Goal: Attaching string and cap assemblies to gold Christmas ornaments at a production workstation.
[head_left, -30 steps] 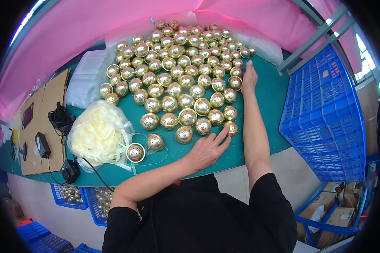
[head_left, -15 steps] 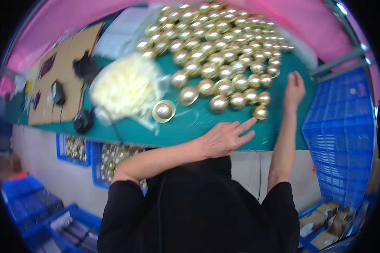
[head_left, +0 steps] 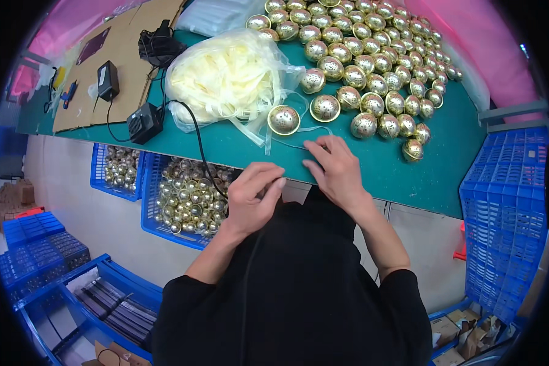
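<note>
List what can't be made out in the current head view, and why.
Left hand, head view: its fingers hide whether anything is pinched.
Right hand, head view: contact with the thin white cord is too small to tell.
Topmost gold ball, head view: cut by the upper edge.
Blue basket, head view: far side hidden by the table.

No legible text, numbers or signs. Black adapter on the cardboard, table's left end: any print too small to read. Dark patch by the cardboard's left edge: unreadable. Cartons below table's near right corner: same.
</note>
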A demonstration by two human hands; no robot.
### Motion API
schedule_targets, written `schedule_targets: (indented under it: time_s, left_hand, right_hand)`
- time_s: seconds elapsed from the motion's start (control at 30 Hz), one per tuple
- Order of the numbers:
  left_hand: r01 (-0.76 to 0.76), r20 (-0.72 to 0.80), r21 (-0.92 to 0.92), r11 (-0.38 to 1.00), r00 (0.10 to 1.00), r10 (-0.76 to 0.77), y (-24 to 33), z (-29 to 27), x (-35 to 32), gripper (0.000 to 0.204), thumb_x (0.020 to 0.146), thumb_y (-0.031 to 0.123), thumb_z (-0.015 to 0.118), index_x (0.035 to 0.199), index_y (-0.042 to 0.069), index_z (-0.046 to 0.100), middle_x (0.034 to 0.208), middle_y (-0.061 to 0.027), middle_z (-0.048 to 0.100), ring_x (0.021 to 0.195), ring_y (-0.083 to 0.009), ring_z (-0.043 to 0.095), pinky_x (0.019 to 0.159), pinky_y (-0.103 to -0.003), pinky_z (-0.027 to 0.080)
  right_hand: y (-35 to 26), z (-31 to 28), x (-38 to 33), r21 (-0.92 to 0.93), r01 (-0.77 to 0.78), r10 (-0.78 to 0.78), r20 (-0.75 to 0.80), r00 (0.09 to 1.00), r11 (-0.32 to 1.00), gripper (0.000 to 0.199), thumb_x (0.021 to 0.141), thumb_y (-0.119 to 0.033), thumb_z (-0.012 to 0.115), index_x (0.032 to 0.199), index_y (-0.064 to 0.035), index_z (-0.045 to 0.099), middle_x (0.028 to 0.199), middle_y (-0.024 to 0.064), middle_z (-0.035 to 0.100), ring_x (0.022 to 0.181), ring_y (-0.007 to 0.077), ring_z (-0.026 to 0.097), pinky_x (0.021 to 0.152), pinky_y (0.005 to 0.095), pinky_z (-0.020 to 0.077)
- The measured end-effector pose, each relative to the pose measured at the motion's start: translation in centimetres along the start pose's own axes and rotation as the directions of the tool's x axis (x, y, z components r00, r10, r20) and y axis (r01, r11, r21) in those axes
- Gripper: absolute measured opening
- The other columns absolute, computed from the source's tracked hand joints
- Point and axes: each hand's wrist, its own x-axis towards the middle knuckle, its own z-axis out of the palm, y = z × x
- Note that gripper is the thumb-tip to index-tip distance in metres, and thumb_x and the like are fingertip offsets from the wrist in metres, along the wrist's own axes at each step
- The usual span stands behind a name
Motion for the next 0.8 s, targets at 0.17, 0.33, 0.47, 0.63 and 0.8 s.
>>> schedule_targets:
  time_s: [0.17, 0.33, 0.47, 0.63, 0.8]
  left_hand:
    - [-0.176, -0.057, 0.110, 0.978, 0.981, 0.183, -1.0, 0.6, 0.5, 0.025, 0.086, -0.005, 0.076, 0.111, -0.002, 0.075, 0.111, -0.0146, 0.073, 0.088, -0.0229, 0.070, 0.074, -0.031, 0.056]
    - [-0.207, -0.082, 0.145, 0.967, 0.972, 0.221, -1.0, 2.4, 1.3, 0.028, 0.085, -0.001, 0.077, 0.113, -0.002, 0.074, 0.110, -0.0168, 0.072, 0.097, -0.0322, 0.069, 0.084, -0.038, 0.056]
    - [0.013, 0.010, -0.092, 0.996, 1.000, -0.013, -0.3, 4.6, 1.7, 0.022, 0.094, 0.008, 0.074, 0.114, -0.002, 0.074, 0.102, -0.0085, 0.071, 0.080, -0.0183, 0.065, 0.071, -0.029, 0.052]
    - [0.586, 0.401, -0.614, 0.529, 0.809, -0.430, 0.6, 5.9, 3.0, 0.022, 0.100, 0.016, 0.073, 0.114, 0.000, 0.076, 0.087, 0.0014, 0.067, 0.065, -0.0034, 0.053, 0.056, -0.021, 0.039]
    - [0.300, 0.143, -0.531, 0.793, 0.954, -0.265, -0.3, 6.6, 2.4, 0.012, 0.097, 0.010, 0.075, 0.103, 0.000, 0.079, 0.082, 0.0015, 0.065, 0.064, -0.0028, 0.052, 0.053, -0.020, 0.037]
  right_hand:
    - [1.9, 0.8, -0.8, -0.057, 0.001, 0.002, 0.044, 0.999, 0.998, 0.012, 0.087, -0.002, 0.076, 0.098, -0.0006, 0.072, 0.094, 0.0134, 0.066, 0.086, 0.0290, 0.065, 0.072, 0.0379, 0.0535]
    - [1.3, -2.7, -3.7, 0.295, -0.262, 0.255, 0.063, 0.965, 0.919, 0.004, 0.095, -0.002, 0.070, 0.098, 0.0009, 0.070, 0.096, 0.0087, 0.068, 0.079, 0.0186, 0.063, 0.070, 0.0308, 0.0502]
    - [1.2, -4.2, -4.9, 0.505, -0.417, 0.390, 0.163, 0.906, 0.756, 0.008, 0.100, -0.005, 0.066, 0.101, 0.0013, 0.071, 0.096, 0.0028, 0.070, 0.078, 0.0074, 0.057, 0.067, 0.0234, 0.0451]
    - [1.2, -4.4, -5.8, 0.555, -0.444, 0.371, 0.246, 0.895, 0.704, 0.007, 0.098, -0.004, 0.069, 0.100, 0.0013, 0.072, 0.083, 0.0024, 0.069, 0.071, 0.0079, 0.058, 0.064, 0.0250, 0.0464]
    - [1.8, -3.7, -6.8, 0.593, -0.521, 0.451, 0.278, 0.848, 0.614, 0.013, 0.099, -0.009, 0.070, 0.109, 0.0001, 0.073, 0.100, 0.0033, 0.071, 0.088, 0.0081, 0.060, 0.080, 0.0246, 0.0488]
